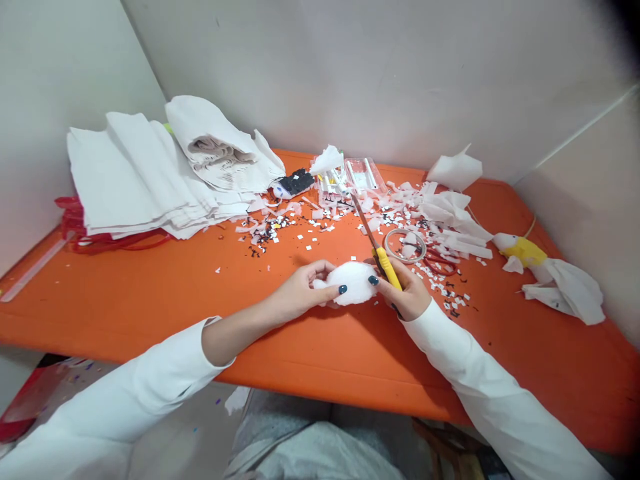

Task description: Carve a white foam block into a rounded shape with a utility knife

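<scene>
A soft, rounded white wad of padding (353,283) is held low over the orange table between my two hands. My left hand (310,287) grips its left side, thumb on top and fingers curled behind. My right hand (405,290) pinches the right edge with its thumb. That same hand also holds a yellow-handled tool (387,269) with a long, narrow, dark blade that points up and away to the left. Whether it is a knife or closed scissors I cannot tell.
Folded white sheets (135,173) are piled at the back left. Clear plastic boxes (363,175) stand at the back amid scattered paper scraps (400,217). A tape roll (405,245) lies beyond my right hand. A white-and-yellow bird figure (530,257) lies at the right.
</scene>
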A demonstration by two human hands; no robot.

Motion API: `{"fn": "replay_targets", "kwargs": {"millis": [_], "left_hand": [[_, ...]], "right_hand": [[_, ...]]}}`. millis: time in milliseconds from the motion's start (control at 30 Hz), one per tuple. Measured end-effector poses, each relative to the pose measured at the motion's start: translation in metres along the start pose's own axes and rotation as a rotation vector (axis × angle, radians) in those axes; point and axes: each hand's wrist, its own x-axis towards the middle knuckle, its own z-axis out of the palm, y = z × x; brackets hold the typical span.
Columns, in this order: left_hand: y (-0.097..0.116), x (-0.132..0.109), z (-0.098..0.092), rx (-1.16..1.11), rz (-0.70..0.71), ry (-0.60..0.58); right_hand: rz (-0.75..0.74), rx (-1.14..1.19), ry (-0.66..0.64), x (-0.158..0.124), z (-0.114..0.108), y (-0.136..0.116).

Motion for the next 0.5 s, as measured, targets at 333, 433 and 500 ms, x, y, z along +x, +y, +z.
{"fn": "replay_targets", "kwargs": {"millis": [333,433,500], "left_hand": [[-0.008,0.004,0.005,-0.33,0.032,0.077],[-0.004,0.002,0.002,-0.411,-0.004,0.097],[-0.003,0.002,-0.002,-0.434,-0.03,0.043]], "right_hand": [[-0.029,0.038,-0.023,-0.006,0.019,0.003],[-0.119,-0.03,-0.024,-0.009,0.005,0.001],[-0.216,-0.203,-0.044,-0.012,-0.005,-0.003]]}}
